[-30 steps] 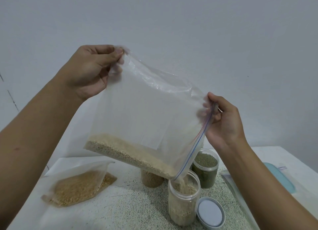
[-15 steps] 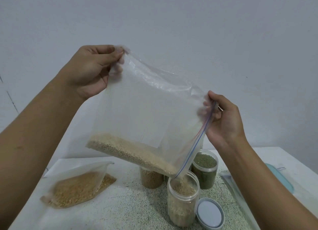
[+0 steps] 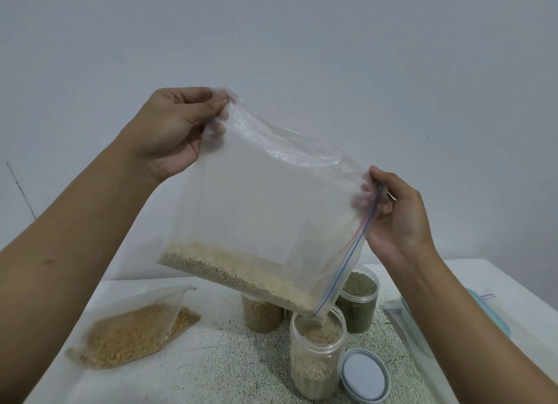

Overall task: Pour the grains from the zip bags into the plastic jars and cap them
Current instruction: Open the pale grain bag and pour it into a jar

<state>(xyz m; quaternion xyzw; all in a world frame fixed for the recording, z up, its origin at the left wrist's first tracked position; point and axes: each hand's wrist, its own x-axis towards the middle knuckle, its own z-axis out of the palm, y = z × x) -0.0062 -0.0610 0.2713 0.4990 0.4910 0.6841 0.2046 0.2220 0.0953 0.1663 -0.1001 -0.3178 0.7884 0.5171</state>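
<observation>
A clear zip bag hangs tilted in the air, with pale grains heaped along its lower edge. My left hand pinches its raised bottom corner. My right hand pinches the zip edge, which has a red and blue stripe. The bag's lowest corner sits over an open plastic jar, and grains fall into it. This jar is nearly full of the same pale grains. Its grey lid lies flat on the table to the jar's right.
Behind stand a jar of tan grains and an open jar of green grains. A second zip bag of golden grains lies at the left. An empty zip bag and a teal lid lie at the right on the table.
The heap of grains in the held bag has shrunk a little and the jar's level has risen. Both hands hold nearly the same places.
</observation>
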